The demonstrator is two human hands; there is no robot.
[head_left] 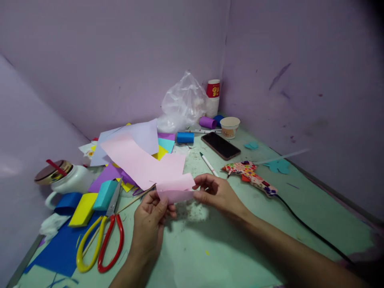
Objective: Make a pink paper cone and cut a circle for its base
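Both my hands hold a small pink paper strip [175, 189] just above the pale green table [234, 240]. My left hand [150, 226] pinches its lower left corner with thumb and fingers closed. My right hand [217, 193] pinches its right end, fingers curled. The strip looks folded over along its length. Right behind it lies a larger pink sheet [141, 162] on a pile of coloured paper.
Scissors with yellow and red handles [100, 240] and a thin wooden stick lie left of my hands on blue paper. A patterned glue gun [250, 176] with a black cord, a phone [220, 145], a pen [209, 164], cups, a plastic bag and foam blocks lie around.
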